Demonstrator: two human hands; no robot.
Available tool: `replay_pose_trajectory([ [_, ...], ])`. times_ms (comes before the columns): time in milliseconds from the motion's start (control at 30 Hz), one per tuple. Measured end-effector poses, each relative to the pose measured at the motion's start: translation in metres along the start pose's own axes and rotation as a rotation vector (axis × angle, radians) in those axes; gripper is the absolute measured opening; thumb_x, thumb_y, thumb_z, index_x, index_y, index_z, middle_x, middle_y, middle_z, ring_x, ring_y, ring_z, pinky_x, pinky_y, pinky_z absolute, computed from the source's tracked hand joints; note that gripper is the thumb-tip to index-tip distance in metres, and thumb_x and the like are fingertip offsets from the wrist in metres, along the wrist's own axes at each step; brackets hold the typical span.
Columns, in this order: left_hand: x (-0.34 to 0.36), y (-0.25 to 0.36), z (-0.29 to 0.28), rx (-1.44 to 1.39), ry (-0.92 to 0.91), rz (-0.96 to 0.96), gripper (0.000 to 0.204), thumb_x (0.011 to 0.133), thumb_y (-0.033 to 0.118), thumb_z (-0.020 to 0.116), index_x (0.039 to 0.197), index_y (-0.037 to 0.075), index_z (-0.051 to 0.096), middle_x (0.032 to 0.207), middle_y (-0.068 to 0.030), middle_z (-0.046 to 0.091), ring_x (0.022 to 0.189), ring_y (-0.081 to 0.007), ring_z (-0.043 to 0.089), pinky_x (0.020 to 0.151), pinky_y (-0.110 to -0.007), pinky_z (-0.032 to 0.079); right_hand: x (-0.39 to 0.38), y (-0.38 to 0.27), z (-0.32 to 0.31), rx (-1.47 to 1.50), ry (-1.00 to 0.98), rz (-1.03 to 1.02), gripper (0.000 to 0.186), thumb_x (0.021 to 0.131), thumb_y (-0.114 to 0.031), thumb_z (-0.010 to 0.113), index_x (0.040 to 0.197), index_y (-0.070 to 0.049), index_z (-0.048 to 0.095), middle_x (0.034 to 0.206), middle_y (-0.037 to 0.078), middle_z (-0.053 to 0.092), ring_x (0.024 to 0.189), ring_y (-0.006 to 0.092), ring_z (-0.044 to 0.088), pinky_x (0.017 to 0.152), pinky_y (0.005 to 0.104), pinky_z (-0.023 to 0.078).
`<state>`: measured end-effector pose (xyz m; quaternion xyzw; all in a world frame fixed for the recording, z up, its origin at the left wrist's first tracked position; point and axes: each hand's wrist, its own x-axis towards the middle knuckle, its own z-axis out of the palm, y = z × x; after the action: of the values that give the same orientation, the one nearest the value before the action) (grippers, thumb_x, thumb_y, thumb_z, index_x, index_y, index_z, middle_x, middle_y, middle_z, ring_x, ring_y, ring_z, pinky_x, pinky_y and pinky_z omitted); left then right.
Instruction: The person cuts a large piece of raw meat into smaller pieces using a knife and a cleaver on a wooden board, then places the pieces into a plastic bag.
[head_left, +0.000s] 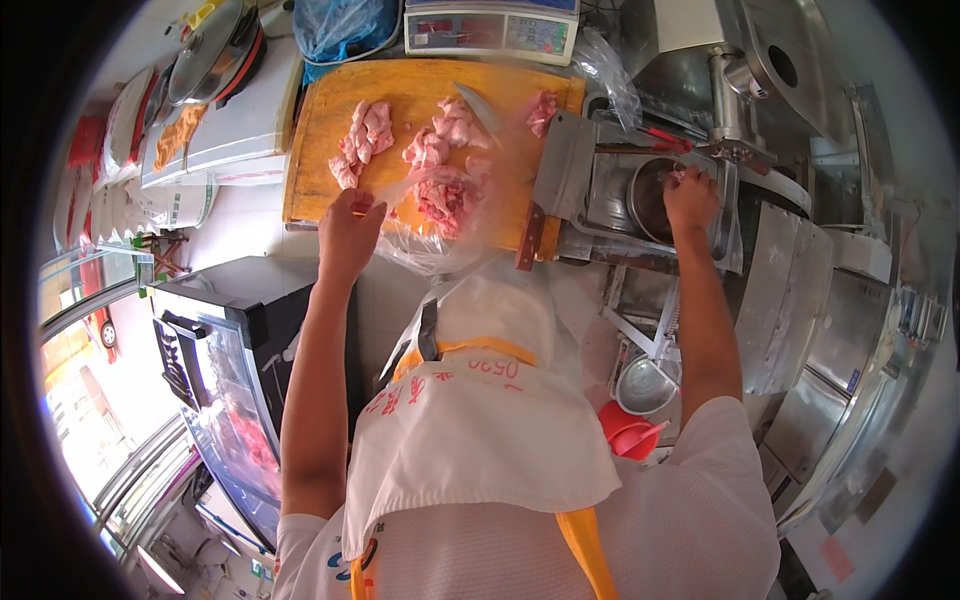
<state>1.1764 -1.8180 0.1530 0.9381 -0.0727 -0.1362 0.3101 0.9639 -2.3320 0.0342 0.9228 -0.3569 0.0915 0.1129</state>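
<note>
My left hand [350,238] pinches the edge of a clear plastic bag [420,250] at the front of the wooden cutting board [310,120]. Chopped raw meat [440,200] shows in or behind the bag's film. More raw meat pieces [366,135] lie on the board at left, and others in the middle and at the far right. My right hand [692,203] is over a round metal bowl [650,205] in a metal tray, its fingertips drawn together; something small and pinkish shows at them, too small to name. A cleaver [562,165] rests at the board's right edge.
A curved knife blade [478,105] lies on the board. Behind it stand a scale [490,35] and a blue plastic bag [345,30]. A metal meat grinder [735,100] stands at far right, near red-handled tools [670,140]. A glass-fronted cabinet [225,370] is at my left.
</note>
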Motion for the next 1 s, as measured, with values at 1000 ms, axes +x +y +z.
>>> replay_pose_trajectory([
  [1000,0.006,0.002,-0.007,-0.059,-0.025,0.003,0.032,0.09,0.026,0.076,0.109,0.0,0.074,0.097,-0.0164,0.077,0.09,-0.0306,0.075,0.082,-0.04,0.057,0.003,0.076,-0.06,1.939,-0.235,0.619,0.019,0.092,0.001,0.069,0.111,0.001,0.067,0.105,0.012,0.072,0.091,0.0196,0.068,0.081,0.0328,0.057],
])
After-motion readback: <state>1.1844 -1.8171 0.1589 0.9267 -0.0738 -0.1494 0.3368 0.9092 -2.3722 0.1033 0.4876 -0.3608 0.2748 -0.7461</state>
